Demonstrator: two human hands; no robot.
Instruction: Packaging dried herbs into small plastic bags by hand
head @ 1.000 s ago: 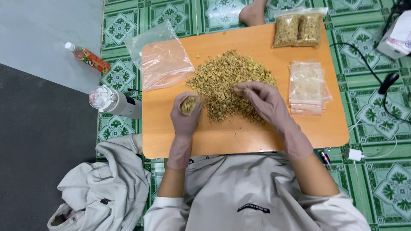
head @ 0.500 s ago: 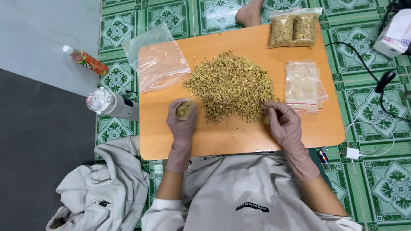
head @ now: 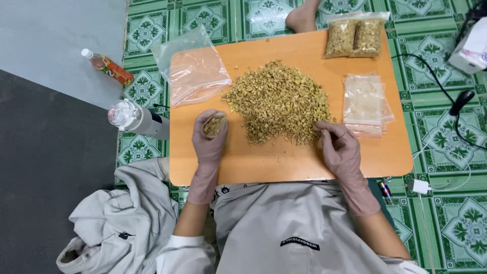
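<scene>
A heap of yellow-green dried bits (head: 280,101) lies in the middle of a low orange table (head: 284,162). My gloved left hand (head: 209,142) holds a small clear bag (head: 213,125) partly filled with the same bits, just left of the heap. My gloved right hand (head: 341,149) rests on the table at the heap's lower right edge, fingers curled at the pile; whether it holds any bits is unclear.
A large clear plastic bag (head: 195,71) lies at the table's back left. Two filled bags (head: 355,36) sit at the back right, a stack of small bags (head: 365,104) below them. Bottles (head: 134,117) stand on the floor left; a grey garment (head: 119,223), cables and a charger (head: 420,186) nearby.
My right hand drew back from the middle of the heap to its lower right edge. My left hand stayed in place with the small bag.
</scene>
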